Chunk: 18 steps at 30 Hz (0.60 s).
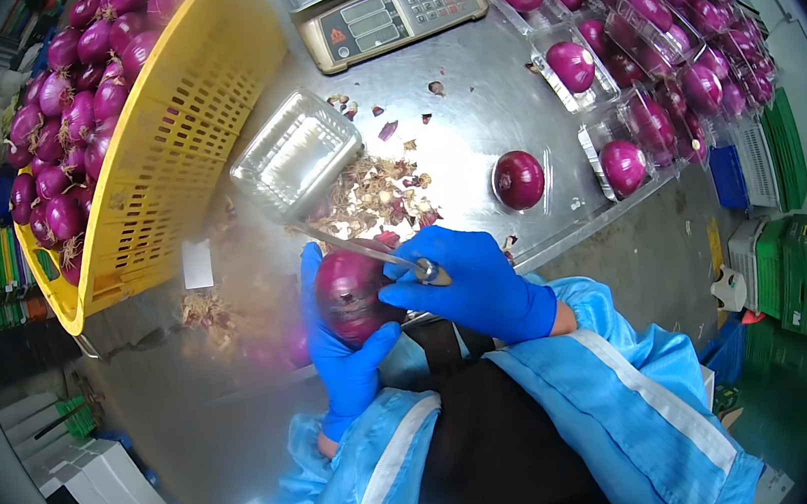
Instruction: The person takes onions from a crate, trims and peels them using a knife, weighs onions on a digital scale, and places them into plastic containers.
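A large red onion (pixel 354 296) rests in my gloved left hand (pixel 341 360), whose fingers wrap round its left side and underside. My right hand (pixel 467 279), also in a blue glove, is closed on the handle of a knife (pixel 347 246); the blade reaches up and left across the onion's top. The right fingers are against the onion's right side. Beyond my hands lies a pile of peelings and root trimmings (pixel 376 190), beside a clear plastic tray (pixel 299 154). A single onion (pixel 519 179) sits on the metal table to the right.
A yellow crate (pixel 157 131) full of red onions (pixel 75 121) stands tilted at the left. At the back is a digital scale (pixel 390 17). Many onions packed in clear trays (pixel 655 125) are piled at the right of the metal table (pixel 467 113). Green crates (pixel 804 273) stand beyond.
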Each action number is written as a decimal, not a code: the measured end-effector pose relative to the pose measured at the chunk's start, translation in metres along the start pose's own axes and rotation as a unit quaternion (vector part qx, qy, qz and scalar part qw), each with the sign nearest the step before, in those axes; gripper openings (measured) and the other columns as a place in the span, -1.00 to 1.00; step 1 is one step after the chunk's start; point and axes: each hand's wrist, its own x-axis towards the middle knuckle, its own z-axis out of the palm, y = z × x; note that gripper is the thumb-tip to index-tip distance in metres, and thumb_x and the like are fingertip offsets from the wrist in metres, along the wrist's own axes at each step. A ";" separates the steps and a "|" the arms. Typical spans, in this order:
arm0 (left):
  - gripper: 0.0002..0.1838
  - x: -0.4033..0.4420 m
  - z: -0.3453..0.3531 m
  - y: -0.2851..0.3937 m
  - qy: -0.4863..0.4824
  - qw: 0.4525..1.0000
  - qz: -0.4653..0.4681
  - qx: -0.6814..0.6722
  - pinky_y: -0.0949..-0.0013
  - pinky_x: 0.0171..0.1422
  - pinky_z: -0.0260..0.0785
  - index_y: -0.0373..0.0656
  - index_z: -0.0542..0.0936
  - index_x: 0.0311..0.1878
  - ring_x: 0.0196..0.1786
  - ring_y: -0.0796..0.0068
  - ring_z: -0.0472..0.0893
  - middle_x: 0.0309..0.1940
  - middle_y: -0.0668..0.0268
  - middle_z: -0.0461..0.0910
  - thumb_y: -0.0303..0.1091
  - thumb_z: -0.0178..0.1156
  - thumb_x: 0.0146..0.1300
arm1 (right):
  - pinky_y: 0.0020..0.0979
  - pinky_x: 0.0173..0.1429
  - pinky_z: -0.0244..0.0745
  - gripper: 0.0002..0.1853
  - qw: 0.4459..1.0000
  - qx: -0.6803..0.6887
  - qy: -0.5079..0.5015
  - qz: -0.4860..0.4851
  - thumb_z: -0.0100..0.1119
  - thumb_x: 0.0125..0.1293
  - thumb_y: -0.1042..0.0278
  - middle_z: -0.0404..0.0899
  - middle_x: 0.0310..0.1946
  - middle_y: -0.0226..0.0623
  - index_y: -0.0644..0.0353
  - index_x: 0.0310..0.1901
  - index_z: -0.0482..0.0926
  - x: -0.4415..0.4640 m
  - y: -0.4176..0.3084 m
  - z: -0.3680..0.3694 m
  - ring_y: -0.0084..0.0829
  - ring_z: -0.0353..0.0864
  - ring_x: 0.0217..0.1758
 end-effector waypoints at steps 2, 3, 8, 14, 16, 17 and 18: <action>0.14 0.000 -0.003 -0.002 -0.003 1.000 0.005 0.022 0.16 0.49 0.20 -0.19 0.03 0.52 0.43 0.24 0.28 0.46 0.19 0.13 -0.45 0.48 -0.15 | -0.35 -0.23 0.55 -0.74 0.998 -0.055 -0.020 0.007 0.41 0.17 0.22 0.64 -0.39 -0.27 0.19 -0.20 0.64 0.004 0.006 -0.001 -0.41 0.68 -0.32; 0.15 -0.001 -0.008 -0.004 -0.005 0.999 0.004 0.036 0.16 0.48 0.20 -0.19 0.03 0.52 0.43 0.24 0.28 0.46 0.18 0.14 -0.44 0.49 -0.16 | -0.35 -0.24 0.54 -0.75 0.998 -0.049 -0.036 0.006 0.38 0.20 0.21 0.64 -0.41 -0.27 0.20 -0.21 0.64 0.006 0.008 -0.002 -0.43 0.67 -0.33; 0.11 0.000 -0.012 -0.003 -0.007 0.999 -0.037 -0.011 0.17 0.47 0.23 -0.21 0.13 0.48 0.38 0.20 0.34 0.38 0.15 0.27 -0.32 0.49 -0.20 | -0.39 -0.33 0.50 -0.78 0.988 0.099 -0.088 0.080 0.30 0.27 0.21 0.63 -0.46 -0.31 0.22 -0.25 0.65 0.009 0.022 -0.002 -0.52 0.61 -0.41; -0.11 -0.009 -0.031 -0.006 0.086 0.974 -0.161 -0.136 0.04 0.49 0.20 -0.24 0.26 0.39 0.34 0.13 0.41 0.29 0.09 0.40 -0.27 0.30 -0.11 | -0.52 -0.34 0.45 -0.79 0.897 0.273 -0.087 0.335 0.28 0.30 0.22 0.61 -0.45 -0.42 0.22 -0.27 0.66 0.021 0.010 -0.025 -0.61 0.56 -0.41; -0.13 -0.009 -0.033 -0.005 0.131 0.955 -0.190 -0.186 0.01 0.50 0.20 -0.23 0.27 0.39 0.34 0.11 0.41 0.29 0.08 0.40 -0.30 0.28 -0.10 | -0.49 -0.29 0.52 -0.75 0.951 0.175 -0.048 0.250 0.33 0.26 0.24 0.65 -0.39 -0.35 0.25 -0.18 0.63 0.019 0.018 -0.018 -0.55 0.63 -0.36; -0.13 -0.009 -0.032 -0.004 0.129 0.960 -0.182 -0.168 0.01 0.49 0.20 -0.22 0.27 0.39 0.34 0.11 0.41 0.29 0.09 0.40 -0.30 0.28 -0.10 | -0.49 -0.27 0.54 -0.72 0.978 0.125 -0.017 0.168 0.36 0.23 0.26 0.67 -0.36 -0.34 0.26 -0.14 0.62 0.012 0.031 -0.008 -0.54 0.65 -0.35; -0.13 -0.007 -0.029 -0.004 0.126 0.965 -0.174 -0.150 0.01 0.49 0.20 -0.21 0.27 0.39 0.34 0.12 0.41 0.29 0.09 0.40 -0.29 0.28 -0.10 | -0.49 -0.25 0.56 -0.69 0.994 0.073 0.013 0.083 0.39 0.20 0.28 0.68 -0.33 -0.33 0.28 -0.10 0.60 0.007 0.037 0.000 -0.52 0.67 -0.34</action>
